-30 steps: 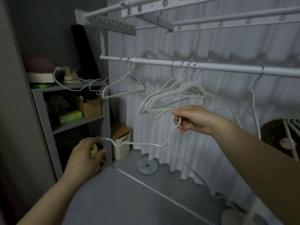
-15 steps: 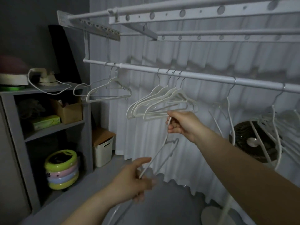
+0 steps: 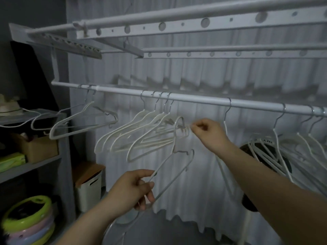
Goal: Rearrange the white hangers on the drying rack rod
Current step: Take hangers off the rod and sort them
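We hold one white hanger (image 3: 174,157) off the rod (image 3: 194,99), tilted steeply between our two hands, below the cluster of hangers (image 3: 141,137) that hangs near the rod's middle. Our left hand (image 3: 131,189) has its fingers closed around the lower arm of the hanger, thumb on top. Our right hand (image 3: 208,132) pinches near the hanger's hook (image 3: 179,121), fingertips drawn together; whether they grip the hook itself or a neighbouring hanger in the cluster, we cannot tell, since the thin lines overlap there.

More hangers hang on the rod: a pair (image 3: 81,121) near its left end, a single one (image 3: 225,121) just right of our right hand, and a crowded bunch (image 3: 292,147) toward the right end.

We judge the hanger light and fairly stiff, a thin frame that should spring a little but keep its shape. Its smooth surface looks slippery, and its open arms and notches could snag on the cluster beside it. The best hold is likely at the neck just under the hook, which lets us steer the hook over the rod, while the other hand steadies an arm to stop it swinging into its neighbours.
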### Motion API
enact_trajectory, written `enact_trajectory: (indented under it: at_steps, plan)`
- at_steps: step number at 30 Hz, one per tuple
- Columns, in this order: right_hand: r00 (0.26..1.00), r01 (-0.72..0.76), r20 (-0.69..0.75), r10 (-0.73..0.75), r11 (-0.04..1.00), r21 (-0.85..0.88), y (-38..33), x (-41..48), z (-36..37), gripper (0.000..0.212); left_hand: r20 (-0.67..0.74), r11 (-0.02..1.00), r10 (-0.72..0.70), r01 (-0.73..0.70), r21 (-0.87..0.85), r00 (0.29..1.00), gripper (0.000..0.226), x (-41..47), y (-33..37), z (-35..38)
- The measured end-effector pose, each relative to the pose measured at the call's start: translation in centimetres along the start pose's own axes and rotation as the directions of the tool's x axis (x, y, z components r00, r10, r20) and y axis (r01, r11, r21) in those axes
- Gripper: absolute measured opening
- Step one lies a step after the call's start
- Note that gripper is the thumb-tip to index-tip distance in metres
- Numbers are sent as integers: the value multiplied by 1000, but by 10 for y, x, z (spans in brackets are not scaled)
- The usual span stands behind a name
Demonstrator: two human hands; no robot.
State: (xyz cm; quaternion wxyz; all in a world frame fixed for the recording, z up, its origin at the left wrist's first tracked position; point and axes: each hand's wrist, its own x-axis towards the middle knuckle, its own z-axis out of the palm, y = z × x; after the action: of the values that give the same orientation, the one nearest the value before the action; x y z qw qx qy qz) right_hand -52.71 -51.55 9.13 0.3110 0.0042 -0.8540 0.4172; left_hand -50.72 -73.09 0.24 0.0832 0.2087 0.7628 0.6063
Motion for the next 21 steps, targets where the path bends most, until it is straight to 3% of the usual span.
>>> enact_trajectory:
  at_steps: [2, 4, 10, 13, 21]
  plan:
    - [989, 120, -48, -137, 958, -260, 10, 20, -12, 20, -35, 999, 34, -34, 5, 999, 23, 19, 7, 1]
    - [965, 212, -33, -259, 854, -476, 19, 41, -25, 33, -77, 998, 63, -62, 11, 995, 24, 38, 15, 3]
    - [935, 261, 64, -349, 554, -791, 40, 94, -48, 48, -105, 991, 133, -131, 33, 985, 25, 89, 39, 12]
    - [922, 299, 123, -368, 471, -830, 46, 108, -51, 50, -131, 989, 137, -143, -38, 982, 22, 109, 47, 11]
    - [907, 356, 178, -381, 471, -807, 47, 122, -55, 50, -234, 975, 153, -185, -123, 960, 19, 132, 54, 7]
